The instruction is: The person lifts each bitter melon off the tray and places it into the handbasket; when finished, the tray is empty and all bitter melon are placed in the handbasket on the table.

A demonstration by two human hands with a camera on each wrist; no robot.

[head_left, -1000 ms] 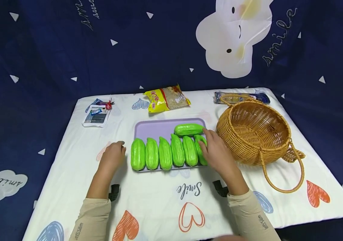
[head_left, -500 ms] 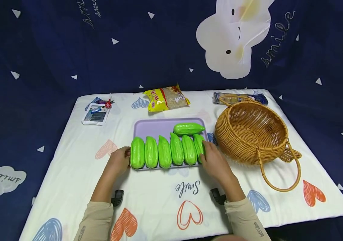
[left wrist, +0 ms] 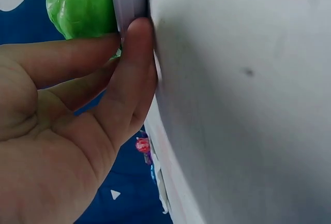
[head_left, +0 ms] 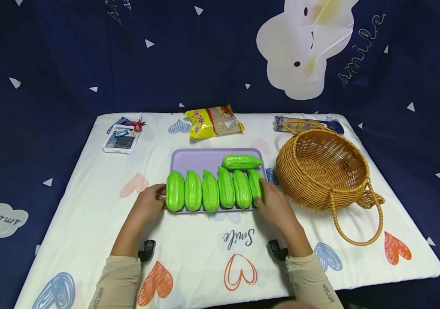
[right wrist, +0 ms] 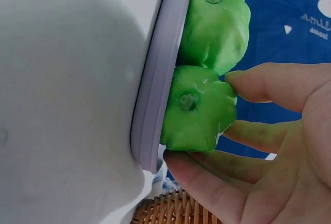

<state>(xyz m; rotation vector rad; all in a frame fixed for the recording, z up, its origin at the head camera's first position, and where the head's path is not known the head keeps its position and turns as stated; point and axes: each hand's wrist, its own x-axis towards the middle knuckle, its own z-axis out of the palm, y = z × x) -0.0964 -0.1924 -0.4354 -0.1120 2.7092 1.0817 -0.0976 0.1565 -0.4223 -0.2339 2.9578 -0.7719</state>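
Several bright green ridged vegetables lie on a lilac tray (head_left: pixel 194 159), most upright in a row along its near side. One green vegetable (head_left: pixel 241 162) lies sideways behind them at the right. My left hand (head_left: pixel 150 202) is at the tray's left end. In the left wrist view, its thumb and fingers (left wrist: pixel 137 43) pinch the tray's rim beside the leftmost vegetable (left wrist: pixel 83 6). My right hand (head_left: pixel 275 204) holds the rightmost vegetable (right wrist: pixel 199 110) of the row, thumb on one side and fingers (right wrist: pixel 207 175) on the other, close by the tray's corner.
A wicker basket (head_left: pixel 301 180) with its handle folded down stands right of the tray. Behind lie a yellow food bag (head_left: pixel 215 122) and a long clear-and-blue packet (head_left: pixel 329 125). Small packets (head_left: pixel 121 139) lie at the back left. A dark blue cloth (head_left: pixel 127 68) hangs behind the table.
My left hand has come in to the tray's left rim. My right hand has moved down from beside the sideways vegetable to the rightmost one of the row.
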